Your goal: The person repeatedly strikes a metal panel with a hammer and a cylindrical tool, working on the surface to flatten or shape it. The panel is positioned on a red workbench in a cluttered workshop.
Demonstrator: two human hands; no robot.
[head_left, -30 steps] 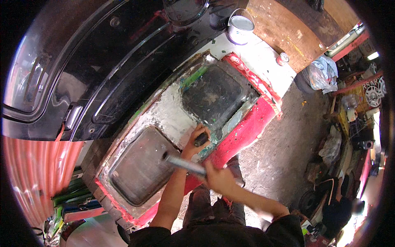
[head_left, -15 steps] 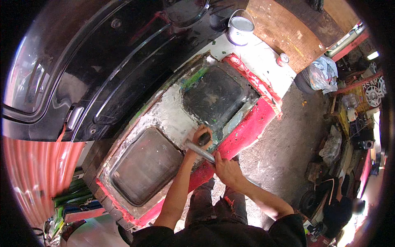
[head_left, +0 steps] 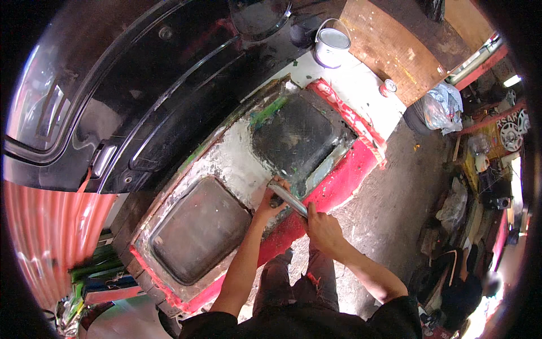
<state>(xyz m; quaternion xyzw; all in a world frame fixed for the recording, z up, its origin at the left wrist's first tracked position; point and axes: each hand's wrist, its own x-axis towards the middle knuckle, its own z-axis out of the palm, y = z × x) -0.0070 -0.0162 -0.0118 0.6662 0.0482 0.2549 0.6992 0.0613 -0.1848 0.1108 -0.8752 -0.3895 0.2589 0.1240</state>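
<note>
A long, worn panel [head_left: 226, 148] with flaking white, green and grey paint and two dark rounded-corner recesses lies slanting in front of me. Over its right edge, between the recesses, my left hand [head_left: 271, 204] is closed round a dark, round-ended block [head_left: 276, 201]. My right hand [head_left: 324, 229] grips the near end of a straight silver metal bar [head_left: 291, 200]. The bar's far end lies over the fingers of my left hand, so whether it touches the block is hidden. Red material [head_left: 336, 179] runs along the panel's near right side.
A black vehicle body [head_left: 169, 96] stands close along the left. At the far end are a paint can [head_left: 332, 45], a small red-and-white can [head_left: 388, 87] and a wooden board [head_left: 395, 39]. A tyre and plastic bag [head_left: 441, 107] sit right. A corrugated sheet [head_left: 45, 243] stands left.
The bar's far end has shifted up and right, and my right hand has moved slightly right. My left hand, with the dark block, has shifted slightly left and down.
</note>
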